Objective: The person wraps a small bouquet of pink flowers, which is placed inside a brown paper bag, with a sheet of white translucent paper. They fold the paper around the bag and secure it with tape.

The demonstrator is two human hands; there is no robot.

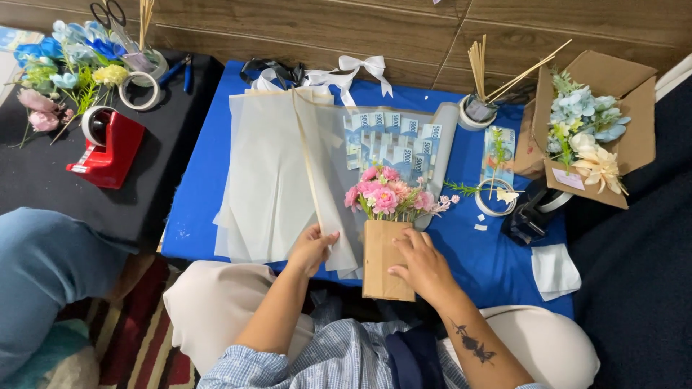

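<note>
Two hands work: left hand pinches translucent paper, right hand lies flat on brown wrap.

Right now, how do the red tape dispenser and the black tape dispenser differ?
The red tape dispenser sits on the black cloth at left; the black tape dispenser sits on the blue cloth at right. The red one stands apart from both hands; the black one is nearer the right hand. Both carry a tape roll.

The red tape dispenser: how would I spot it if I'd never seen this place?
Start at the blue table, then look to the black surface on its left. The red tape dispenser sits there below a pile of artificial flowers. It is the only bright red thing; the other dispenser, right of the table, is black.
</note>
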